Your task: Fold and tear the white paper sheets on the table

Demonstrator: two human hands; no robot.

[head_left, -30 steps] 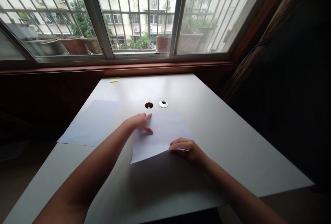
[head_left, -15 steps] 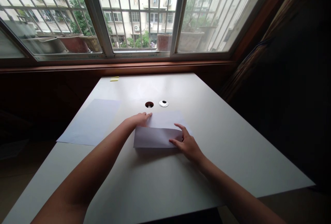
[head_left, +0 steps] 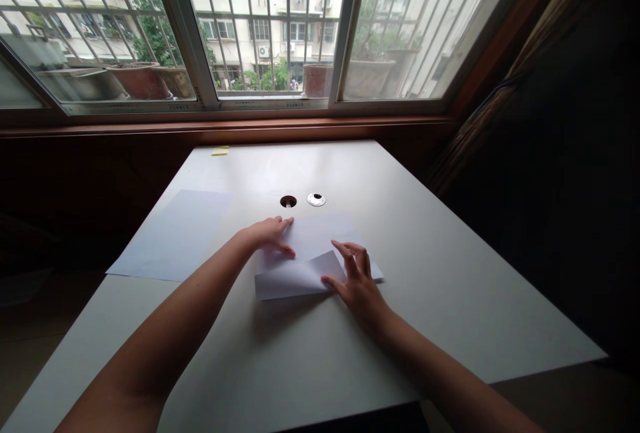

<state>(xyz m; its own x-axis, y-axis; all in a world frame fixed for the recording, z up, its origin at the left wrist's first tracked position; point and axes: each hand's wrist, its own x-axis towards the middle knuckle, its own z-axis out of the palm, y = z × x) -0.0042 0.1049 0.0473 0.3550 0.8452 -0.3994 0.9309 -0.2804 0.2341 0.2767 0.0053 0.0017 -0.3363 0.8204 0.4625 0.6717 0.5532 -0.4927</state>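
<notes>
The thin white paper sheet (head_left: 325,228) lies flat under the left hand (head_left: 275,234), which grips nothing: its thumb and index finger are spread apart and rest on the sheet's left part. The right hand (head_left: 357,280) is half curled by the raised, shaded paper flap (head_left: 287,285) along the near side; its thumb touches the flap while the fingers arch above it, and whether they pinch it I cannot tell. The flap runs slantwise, so turning it well would, I judge, call for firm pressure from the left hand, the flap's corner squared with the sheet's side edges, and only then a crease pressed outward from the middle. Pulling at one corner alone could skew the fold, and the left thumb lies where a deeper flap would land. Just beyond the left index fingertip is a dark round hole (head_left: 289,202) in the glossy white tabletop (head_left: 450,286), with a round silvery-white cap (head_left: 316,200) to its right. Left of the left hand, well apart, lies a second pale paper sheet (head_left: 165,236); far beyond that hand sits a small yellow strip (head_left: 220,150).
</notes>
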